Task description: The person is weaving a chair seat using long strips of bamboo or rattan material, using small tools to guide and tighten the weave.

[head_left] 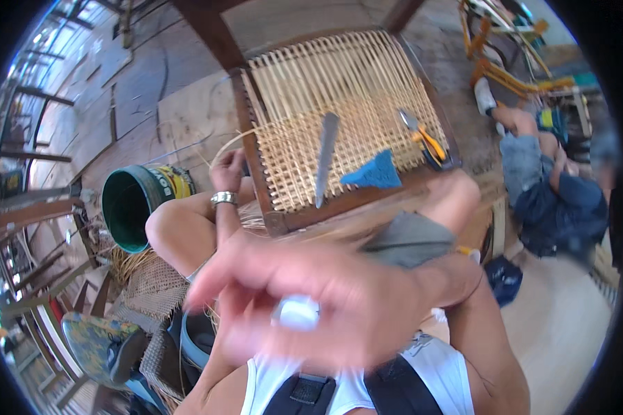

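A wooden chair frame [246, 149] stands before me, its seat a partly woven cane panel [284, 149]. My left hand [228, 169], with a metal watch at the wrist, is at the frame's left side. Its fingers close on a cane strand [221, 149] that loops out from the weave. My right hand [325, 297] is raised close to the camera, fingers curled and smeared by motion; whether it holds anything is unclear. On the weave lie a flat metal blade [327, 159], a blue cloth scrap [375, 171] and orange-handled pliers [424, 136].
A green bucket [128, 207] lies tipped beside my left knee. Cane strips [128, 263] and a patterned cushioned piece [100, 339] are at the lower left. Another person [554, 187] sits on the right near an orange wooden frame [505, 72]. A dark blue cloth item [503, 280] lies on the right.
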`<action>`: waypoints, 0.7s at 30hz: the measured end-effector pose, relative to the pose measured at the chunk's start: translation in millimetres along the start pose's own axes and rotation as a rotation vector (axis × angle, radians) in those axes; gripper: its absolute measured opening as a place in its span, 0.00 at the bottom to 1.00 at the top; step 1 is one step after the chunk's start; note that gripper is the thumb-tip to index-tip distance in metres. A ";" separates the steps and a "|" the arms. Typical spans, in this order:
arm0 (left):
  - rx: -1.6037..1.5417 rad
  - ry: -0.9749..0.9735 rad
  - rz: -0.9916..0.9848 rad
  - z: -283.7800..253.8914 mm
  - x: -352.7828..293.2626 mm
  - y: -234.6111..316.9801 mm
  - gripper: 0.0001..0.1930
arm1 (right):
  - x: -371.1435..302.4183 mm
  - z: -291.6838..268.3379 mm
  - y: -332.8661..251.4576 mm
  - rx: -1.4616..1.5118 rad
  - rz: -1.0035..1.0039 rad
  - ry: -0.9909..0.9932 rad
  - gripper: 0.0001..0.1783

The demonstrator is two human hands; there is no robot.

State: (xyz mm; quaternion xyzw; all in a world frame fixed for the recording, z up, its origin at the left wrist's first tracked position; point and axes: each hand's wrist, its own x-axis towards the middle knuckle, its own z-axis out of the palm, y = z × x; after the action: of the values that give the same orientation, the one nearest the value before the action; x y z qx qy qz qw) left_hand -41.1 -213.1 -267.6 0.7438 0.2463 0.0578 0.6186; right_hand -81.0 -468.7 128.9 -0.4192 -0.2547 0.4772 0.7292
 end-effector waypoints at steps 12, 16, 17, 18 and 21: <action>-1.074 0.162 -0.112 7.5 -7.8 35.3 0.06 | -22.5 29.5 -25.5 0.133 0.094 -0.153 0.21; -1.151 0.279 -0.187 1.4 -12.6 63.4 0.06 | -40.2 4.6 -5.8 -0.222 0.061 0.516 0.23; -1.166 0.295 -0.177 4.1 -10.8 61.3 0.06 | -47.1 -4.8 -4.8 -0.294 0.084 0.598 0.21; -1.177 0.301 -0.166 4.4 -7.9 58.1 0.07 | -54.5 -16.8 -4.3 -0.366 0.104 0.675 0.18; -1.135 0.250 -0.148 13.6 -6.1 56.9 0.08 | -77.6 -46.1 13.3 -0.548 0.036 0.780 0.15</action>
State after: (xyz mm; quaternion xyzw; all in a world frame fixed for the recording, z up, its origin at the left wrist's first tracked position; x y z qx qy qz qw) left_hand -24.3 -234.4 -215.4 0.2646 0.2991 0.2246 0.8889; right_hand -84.0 -553.7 95.8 -0.7483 -0.0712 0.2121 0.6244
